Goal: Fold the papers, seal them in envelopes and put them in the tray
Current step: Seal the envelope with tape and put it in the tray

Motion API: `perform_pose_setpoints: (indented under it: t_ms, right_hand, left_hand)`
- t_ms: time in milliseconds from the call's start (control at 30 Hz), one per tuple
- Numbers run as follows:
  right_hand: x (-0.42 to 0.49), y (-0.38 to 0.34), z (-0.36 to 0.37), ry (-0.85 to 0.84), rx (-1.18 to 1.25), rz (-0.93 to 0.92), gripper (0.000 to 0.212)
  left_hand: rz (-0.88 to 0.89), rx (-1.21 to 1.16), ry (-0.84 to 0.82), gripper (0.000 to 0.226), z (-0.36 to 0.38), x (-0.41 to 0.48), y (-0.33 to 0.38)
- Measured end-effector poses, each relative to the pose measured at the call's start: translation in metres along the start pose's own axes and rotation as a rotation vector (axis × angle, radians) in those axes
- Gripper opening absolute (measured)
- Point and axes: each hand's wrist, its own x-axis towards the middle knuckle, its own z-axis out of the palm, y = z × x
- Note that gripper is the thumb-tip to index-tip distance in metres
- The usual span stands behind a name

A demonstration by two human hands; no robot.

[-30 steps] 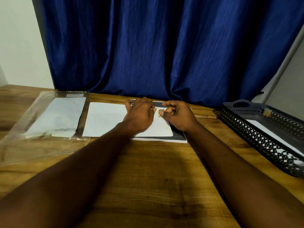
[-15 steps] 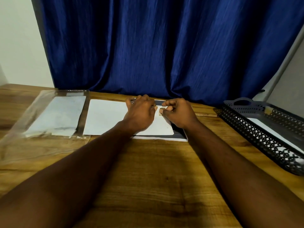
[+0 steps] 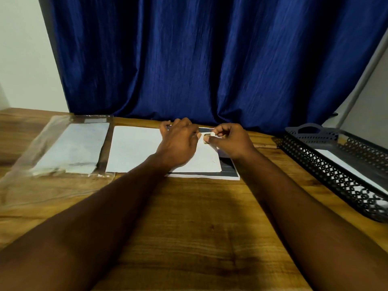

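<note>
Right hand (image 3: 228, 141) pinches small white tab (image 3: 212, 134), newly visible; left hand (image 3: 178, 141) presses white paper (image 3: 134, 148), fingers spread. Wooden table (image 3: 199, 217), blue curtain (image 3: 210, 59).

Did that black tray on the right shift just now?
No. The tray keeps the same gap from the dark sheet beside it. Only the whole view has drifted up slightly.

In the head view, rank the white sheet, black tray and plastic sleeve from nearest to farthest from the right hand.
1. white sheet, centre, touching the right hand.
2. black tray, off to the right.
3. plastic sleeve, far left.
</note>
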Motion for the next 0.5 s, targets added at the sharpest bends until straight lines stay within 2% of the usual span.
perform_pose_setpoints:
  t_ms: [167,300,500]
  right_hand:
    - [-0.004,-0.002,-0.003,-0.166,0.235,0.14,0.024]
    - [-0.006,-0.002,-0.005,-0.224,0.358,0.08,0.033]
    - [-0.012,-0.009,-0.008,-0.258,0.377,-0.009,0.05]
  left_hand:
    - [0.023,-0.019,0.041,0.025,-0.001,0.0,0.0]
    - [-0.01,-0.072,0.083,0.027,-0.002,-0.001,0.003]
    - [-0.072,-0.178,0.112,0.02,0.001,0.002,0.006]
